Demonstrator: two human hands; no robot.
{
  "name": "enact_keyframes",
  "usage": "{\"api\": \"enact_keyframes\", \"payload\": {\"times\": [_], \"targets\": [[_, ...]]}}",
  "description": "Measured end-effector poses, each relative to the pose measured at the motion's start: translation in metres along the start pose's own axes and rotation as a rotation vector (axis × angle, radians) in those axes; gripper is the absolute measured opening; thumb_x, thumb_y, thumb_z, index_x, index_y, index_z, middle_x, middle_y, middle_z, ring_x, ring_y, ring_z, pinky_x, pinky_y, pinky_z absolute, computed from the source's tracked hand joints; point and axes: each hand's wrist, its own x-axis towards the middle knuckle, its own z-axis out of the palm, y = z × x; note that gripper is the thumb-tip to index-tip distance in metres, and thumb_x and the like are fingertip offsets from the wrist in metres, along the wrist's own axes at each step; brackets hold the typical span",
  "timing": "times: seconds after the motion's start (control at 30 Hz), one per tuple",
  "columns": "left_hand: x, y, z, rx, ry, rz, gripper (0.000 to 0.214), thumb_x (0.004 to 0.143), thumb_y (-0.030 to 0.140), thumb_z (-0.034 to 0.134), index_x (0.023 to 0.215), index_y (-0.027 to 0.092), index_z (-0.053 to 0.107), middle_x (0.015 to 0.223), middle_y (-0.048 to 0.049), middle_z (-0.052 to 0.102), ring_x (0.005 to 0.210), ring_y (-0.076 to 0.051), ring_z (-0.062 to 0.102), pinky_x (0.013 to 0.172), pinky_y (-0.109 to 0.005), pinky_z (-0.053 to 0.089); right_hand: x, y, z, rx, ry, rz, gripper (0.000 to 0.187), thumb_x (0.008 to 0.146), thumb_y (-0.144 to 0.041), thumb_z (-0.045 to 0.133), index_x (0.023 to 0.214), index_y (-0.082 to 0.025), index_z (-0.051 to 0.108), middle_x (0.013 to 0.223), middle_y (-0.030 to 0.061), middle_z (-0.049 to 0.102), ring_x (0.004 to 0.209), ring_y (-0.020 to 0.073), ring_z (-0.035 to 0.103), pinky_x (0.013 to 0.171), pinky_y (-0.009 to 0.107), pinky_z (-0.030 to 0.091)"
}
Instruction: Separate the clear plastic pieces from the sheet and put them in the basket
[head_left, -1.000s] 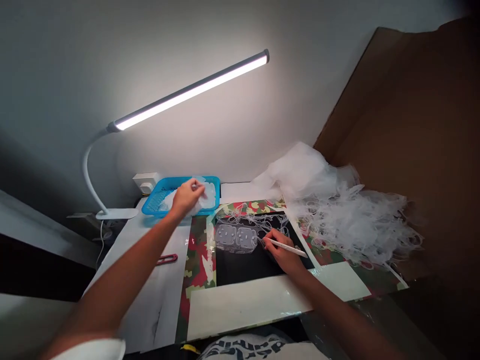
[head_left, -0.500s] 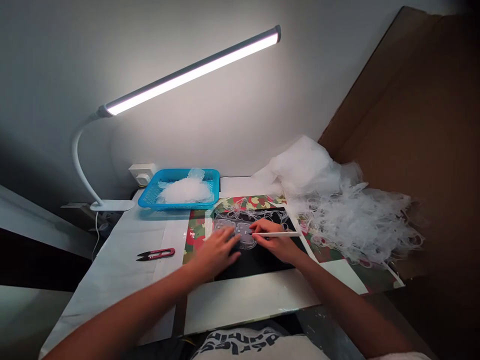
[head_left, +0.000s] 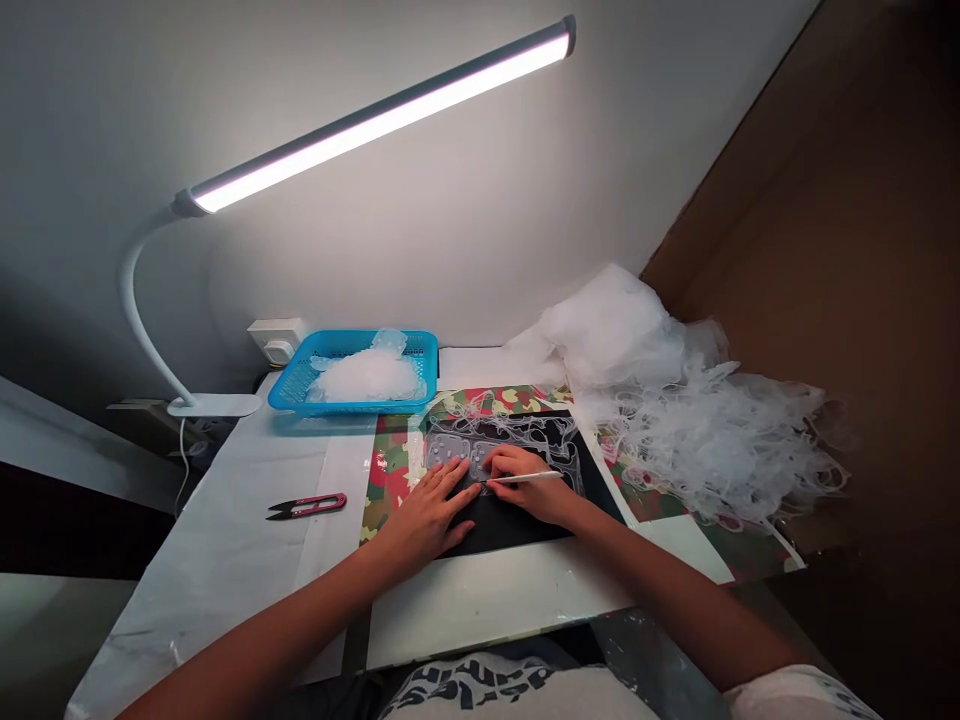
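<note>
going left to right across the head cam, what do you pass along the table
white lamp base → red-handled thread snips → left hand → right hand with a thin white stick → heap of clear plastic scraps → brown cardboard sheet
</note>
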Motion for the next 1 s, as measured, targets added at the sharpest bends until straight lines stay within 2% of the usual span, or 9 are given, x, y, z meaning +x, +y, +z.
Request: {"api": "enact_keyframes", "payload": {"times": [0.17,0.33,0.4,0.53,0.63,0.73,0.83,0.93,1.0], "targets": [[0.0,-0.001,-0.003,-0.046,-0.021,0.004,0.047,0.088,0.023,0.058,0.135,0.023,0.053,0.158,-0.013,0.026,0.144,-0.034,0.026,0.114,-0.055,0.031,-0.005,0.0,0.004,-0.034,-0.024,-0.019,0.013,0.089,-0.017,0.053,0.077,-0.021,0.056,0.107,0.007,0.063,0.098,0.0201,0.059,0.086,0.033,0.047],[-0.001,-0.003,-0.003,-0.015,-0.048,-0.001,0.053,0.085,0.021,0.06,0.138,0.023,0.05,0.159,-0.0155,0.023,0.144,-0.037,0.023,0.113,-0.057,0.03,-0.007,-0.005,0.013,-0.128,0.052,-0.041,0.017,0.092,-0.022,0.045,0.09,-0.021,0.062,0.101,0.0098,0.067,0.099,0.024,0.059,0.09,0.038,0.046],[-0.001,-0.003,-0.002,-0.01,-0.037,0.002,0.053,0.086,0.02,0.059,0.138,0.024,0.05,0.159,-0.0145,0.021,0.145,-0.036,0.022,0.113,-0.057,0.031,-0.007,-0.002,0.006,-0.08,0.156,0.055,0.02,0.093,-0.025,0.044,0.091,-0.022,0.063,0.097,0.0085,0.069,0.093,0.023,0.061,0.086,0.036,0.047],[-0.004,-0.003,0.001,-0.008,-0.024,0.005,0.055,0.087,0.022,0.059,0.14,0.027,0.047,0.16,-0.0126,0.019,0.146,-0.034,0.021,0.113,-0.056,0.031,-0.013,0.023,-0.029,0.014,0.559,0.391,0.02,0.088,-0.035,0.051,0.077,-0.022,0.06,0.089,0.0054,0.071,0.076,0.0197,0.061,0.072,0.031,0.045],[-0.004,-0.005,-0.003,-0.049,-0.035,-0.015,0.052,0.086,0.027,0.061,0.138,0.027,0.051,0.158,-0.0131,0.026,0.145,-0.034,0.024,0.113,-0.056,0.031,-0.024,0.042,-0.049,0.102,0.732,0.497,0.026,0.083,-0.043,0.057,0.07,-0.021,0.056,0.081,0.0057,0.071,0.074,0.0204,0.06,0.069,0.031,0.045],[0.008,-0.007,-0.016,-0.221,-0.021,-0.099,0.04,0.087,0.037,0.06,0.126,0.027,0.062,0.149,-0.0116,0.044,0.139,-0.034,0.038,0.11,-0.054,0.035,-0.031,0.035,-0.049,0.237,0.64,0.461,0.026,0.084,-0.044,0.058,0.071,-0.021,0.056,0.088,0.0059,0.073,0.081,0.0214,0.063,0.074,0.031,0.046],[0.036,-0.009,-0.031,-0.582,0.053,-0.374,0.042,0.09,0.053,0.049,0.106,0.022,0.072,0.12,-0.0119,0.068,0.111,-0.03,0.062,0.094,-0.044,0.05,-0.03,0.003,-0.035,0.27,0.507,0.356,0.022,0.087,-0.038,0.056,0.073,-0.022,0.057,0.102,0.0053,0.073,0.088,0.021,0.064,0.08,0.032,0.046],[0.071,-0.011,-0.035,-1.086,-0.052,-0.659,0.068,0.085,0.072,0.037,0.089,0.013,0.071,0.089,-0.0151,0.073,0.077,-0.025,0.069,0.07,-0.038,0.055,-0.024,-0.027,-0.019,0.24,0.358,0.274,0.019,0.088,-0.033,0.055,0.074,-0.022,0.059,0.102,0.0044,0.073,0.087,0.0205,0.065,0.079,0.032,0.046],[0.087,-0.014,-0.03,-1.252,-0.134,-0.717,0.065,0.078,0.073,0.05,0.082,0.011,0.069,0.078,-0.0133,0.072,0.067,-0.022,0.068,0.065,-0.035,0.054,-0.018,-0.033,-0.014,0.273,0.239,0.243,0.018,0.087,-0.032,0.057,0.072,-0.022,0.058,0.1,0.0041,0.072,0.086,0.0204,0.064,0.078,0.032,0.046]]}}
